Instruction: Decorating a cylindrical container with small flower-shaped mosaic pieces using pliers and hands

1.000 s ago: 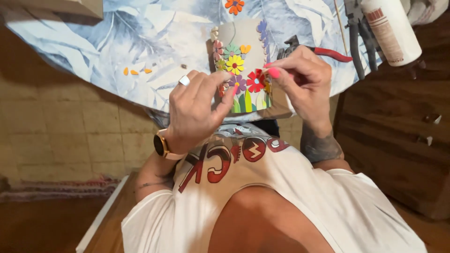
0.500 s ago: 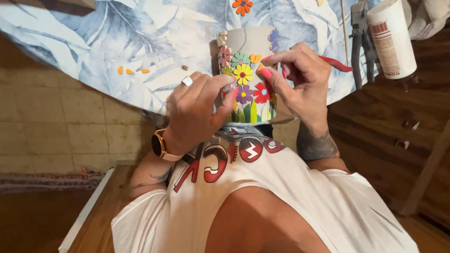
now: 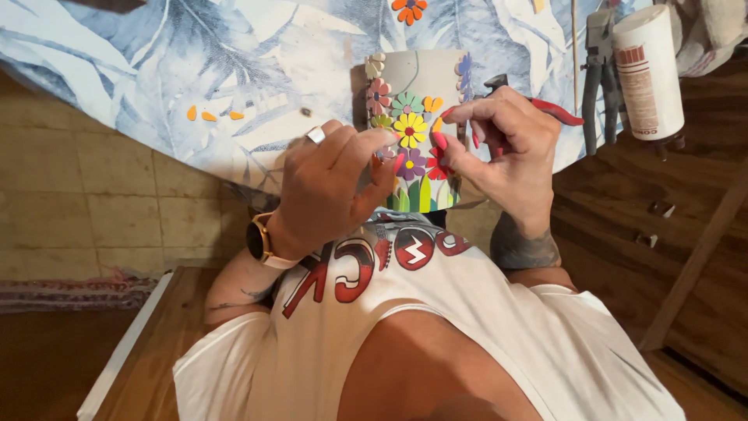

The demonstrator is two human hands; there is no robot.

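- While the head camera is looking straight down past a white printed shirt (image 3: 436,343), a person is working on a grey pot (image 3: 417,129) decorated with colourful flower tiles, which is lying at the near edge of the desk (image 3: 156,78), just above the person's chest.
- Left hand (image 3: 327,191), wearing a silver ring and a wristwatch (image 3: 259,240), is curling around the pot's left side, fingers bent and fingertips pressing against the decorated face near a purple flower tile (image 3: 411,164); it is gripping the pot itself.
- Right hand (image 3: 506,148), with pink-painted nails, is closing thumb and forefinger together at the pot's right side, beside a yellow flower tile (image 3: 410,129) and over a red flower tile (image 3: 438,162); whether a small piece is pinched between the fingertips cannot be told.
- Green leaf-shaped tiles (image 3: 421,195) are lining the pot's lower edge, nearest the person.
- A blue-and-white leaf-patterned cloth is covering the desk, with small orange tile pieces (image 3: 210,115) lying well apart to the left of the pot and an orange flower tile (image 3: 409,9) resting near the top edge.
- Red-handled pliers (image 3: 557,111) are lying just behind the right hand; a white bottle (image 3: 647,70) and dark-handled pliers (image 3: 598,78) are sitting farther right.
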